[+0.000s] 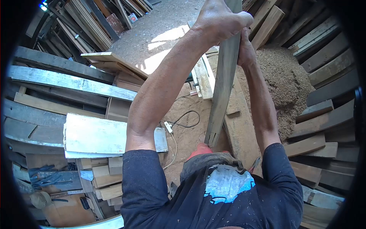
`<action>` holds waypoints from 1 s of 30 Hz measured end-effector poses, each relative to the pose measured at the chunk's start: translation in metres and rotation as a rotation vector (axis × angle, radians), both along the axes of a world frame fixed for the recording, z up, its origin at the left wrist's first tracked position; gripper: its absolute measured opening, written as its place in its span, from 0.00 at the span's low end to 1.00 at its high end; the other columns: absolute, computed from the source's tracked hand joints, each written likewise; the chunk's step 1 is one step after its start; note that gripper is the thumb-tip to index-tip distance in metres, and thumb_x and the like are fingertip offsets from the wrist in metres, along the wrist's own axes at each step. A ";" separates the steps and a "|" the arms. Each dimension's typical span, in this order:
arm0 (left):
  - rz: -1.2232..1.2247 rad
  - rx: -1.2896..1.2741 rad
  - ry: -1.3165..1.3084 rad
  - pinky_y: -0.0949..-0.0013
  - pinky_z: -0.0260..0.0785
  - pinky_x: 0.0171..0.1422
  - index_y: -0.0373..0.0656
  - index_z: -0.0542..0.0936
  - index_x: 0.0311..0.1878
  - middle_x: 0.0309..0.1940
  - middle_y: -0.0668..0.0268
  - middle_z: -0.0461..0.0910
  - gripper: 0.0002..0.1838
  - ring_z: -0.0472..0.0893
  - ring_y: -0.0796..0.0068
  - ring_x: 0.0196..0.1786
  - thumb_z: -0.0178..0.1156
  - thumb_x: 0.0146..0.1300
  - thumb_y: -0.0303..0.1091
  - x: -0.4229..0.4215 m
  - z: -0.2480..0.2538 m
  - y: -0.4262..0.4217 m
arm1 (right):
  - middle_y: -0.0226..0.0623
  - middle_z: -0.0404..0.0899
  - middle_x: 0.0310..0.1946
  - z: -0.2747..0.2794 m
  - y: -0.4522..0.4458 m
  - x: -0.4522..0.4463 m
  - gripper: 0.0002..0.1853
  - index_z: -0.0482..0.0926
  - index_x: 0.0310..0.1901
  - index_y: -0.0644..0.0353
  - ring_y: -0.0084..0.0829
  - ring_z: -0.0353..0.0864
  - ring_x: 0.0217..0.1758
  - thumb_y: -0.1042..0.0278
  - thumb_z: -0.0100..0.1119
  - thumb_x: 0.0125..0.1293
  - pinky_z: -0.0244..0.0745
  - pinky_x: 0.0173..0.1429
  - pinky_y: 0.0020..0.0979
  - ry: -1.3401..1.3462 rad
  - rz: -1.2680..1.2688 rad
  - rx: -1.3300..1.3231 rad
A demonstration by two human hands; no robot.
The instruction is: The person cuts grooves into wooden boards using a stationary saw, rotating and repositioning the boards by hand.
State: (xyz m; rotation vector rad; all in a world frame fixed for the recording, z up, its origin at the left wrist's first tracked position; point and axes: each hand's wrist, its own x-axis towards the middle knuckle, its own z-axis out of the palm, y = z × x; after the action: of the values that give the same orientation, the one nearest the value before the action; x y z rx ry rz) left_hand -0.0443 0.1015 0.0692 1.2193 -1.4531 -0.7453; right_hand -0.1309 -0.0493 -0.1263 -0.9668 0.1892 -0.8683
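A long, weathered grey-brown wooden plank (pixel 224 76) stands up in front of me, its lower end close to my lap. High on the plank, my left hand (pixel 225 21) is closed around it. Just below and on the plank's right edge, my right hand (pixel 246 50) also grips it, with its fingers partly hidden behind the wood. Under the plank lies a thick wooden beam (pixel 244 129), and beyond it are some pale boards (pixel 204 78).
Stacked boards (pixel 72 86) line the left, with a white panel (pixel 95 131) on top. A sawdust heap (pixel 284 80) lies to the right, beside more planks (pixel 324 126). A white power socket (pixel 168 127) with a black cord (pixel 196 122) rests on the dusty floor.
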 end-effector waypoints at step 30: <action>0.307 -0.564 -0.005 0.64 0.84 0.47 0.38 0.45 0.82 0.46 0.54 0.78 0.57 0.85 0.66 0.41 0.63 0.49 0.23 -0.012 -0.081 -0.022 | 0.68 0.79 0.55 -0.055 0.140 -0.075 0.62 0.37 0.81 0.70 0.61 0.86 0.48 0.72 0.73 0.53 0.81 0.54 0.48 0.869 -0.564 -0.986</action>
State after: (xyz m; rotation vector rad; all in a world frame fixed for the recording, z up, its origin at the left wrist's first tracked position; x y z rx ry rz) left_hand -0.0559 0.0800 -0.0114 0.9652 -1.3150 -0.1047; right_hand -0.2059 0.0909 -0.1810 -2.2682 0.8566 -1.0052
